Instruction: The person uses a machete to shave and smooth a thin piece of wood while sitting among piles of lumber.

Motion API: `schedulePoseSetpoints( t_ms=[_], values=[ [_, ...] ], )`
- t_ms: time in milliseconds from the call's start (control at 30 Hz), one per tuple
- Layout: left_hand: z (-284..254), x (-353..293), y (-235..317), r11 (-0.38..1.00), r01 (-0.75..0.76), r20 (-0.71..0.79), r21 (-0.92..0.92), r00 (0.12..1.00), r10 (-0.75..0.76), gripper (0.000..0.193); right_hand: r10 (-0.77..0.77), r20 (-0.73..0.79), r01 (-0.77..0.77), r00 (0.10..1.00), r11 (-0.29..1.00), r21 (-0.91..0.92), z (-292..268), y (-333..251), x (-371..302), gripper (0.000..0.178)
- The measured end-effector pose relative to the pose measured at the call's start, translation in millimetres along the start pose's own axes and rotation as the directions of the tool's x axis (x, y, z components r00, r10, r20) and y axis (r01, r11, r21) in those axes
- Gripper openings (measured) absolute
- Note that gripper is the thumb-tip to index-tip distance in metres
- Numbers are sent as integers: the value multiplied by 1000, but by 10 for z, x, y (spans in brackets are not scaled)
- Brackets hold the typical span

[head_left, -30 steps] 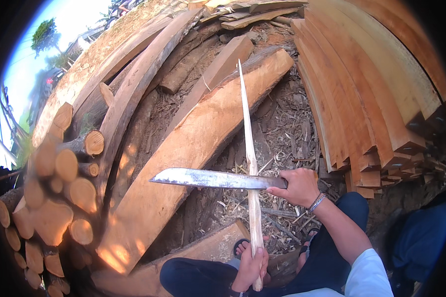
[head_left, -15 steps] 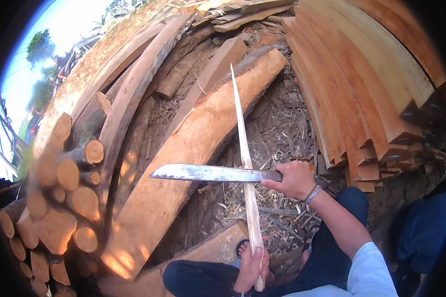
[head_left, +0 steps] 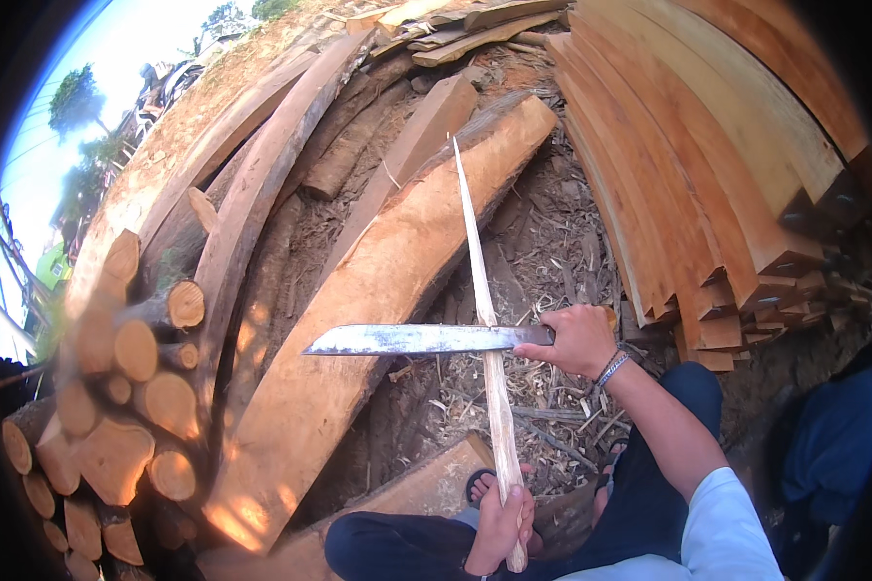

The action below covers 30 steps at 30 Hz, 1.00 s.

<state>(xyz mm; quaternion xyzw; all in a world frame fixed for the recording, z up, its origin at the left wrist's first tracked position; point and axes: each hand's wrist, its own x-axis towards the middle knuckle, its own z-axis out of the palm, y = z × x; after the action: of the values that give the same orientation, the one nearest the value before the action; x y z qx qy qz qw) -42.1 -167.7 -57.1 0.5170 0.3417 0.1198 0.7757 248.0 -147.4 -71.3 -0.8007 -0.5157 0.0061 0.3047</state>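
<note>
My right hand (head_left: 576,341) is closed round the handle of a machete (head_left: 417,339), whose long worn blade points left. The blade lies across a pale, peeled wooden stick (head_left: 477,257) at about its middle. Low in the view, my left hand (head_left: 503,528) grips the thick end of that stick. From there the stick runs up and away to a thin, sharpened point, which shows against a broad sawn plank (head_left: 397,252). Whether the blade bites into the wood or only rests on it, I cannot tell.
Stacked sawn beams (head_left: 688,184) fill the right side. Cut round logs (head_left: 170,405) are piled at the left, beside long timbers (head_left: 276,165). Wood chips (head_left: 562,261) litter the ground. A person in dark blue clothing (head_left: 833,436) is partly visible at the far right.
The machete has shifted slightly to the right along with my right hand, still crossing the stick. The stick's lower end and my left hand have moved a little right and down.
</note>
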Motion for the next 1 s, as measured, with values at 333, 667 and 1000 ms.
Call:
schedulePoseSetpoints(
  t_ms=[333, 667, 1000],
  values=[
    [104, -88, 29, 996, 78, 9, 31, 997, -78, 39, 188, -50, -188, 981, 982, 3, 43, 106, 135, 72],
    [16, -30, -6, 1000, -1, -8, 23, 1000, 1, 41, 105, 80, -106, 991, 994, 10, 105, 106, -67, 79],
    [-24, 13, -35, 1000, -7, -38, -18, 999, 7, 39, 120, 110, -122, 987, 993, 7, 159, 39, 41, 75]
  ],
)
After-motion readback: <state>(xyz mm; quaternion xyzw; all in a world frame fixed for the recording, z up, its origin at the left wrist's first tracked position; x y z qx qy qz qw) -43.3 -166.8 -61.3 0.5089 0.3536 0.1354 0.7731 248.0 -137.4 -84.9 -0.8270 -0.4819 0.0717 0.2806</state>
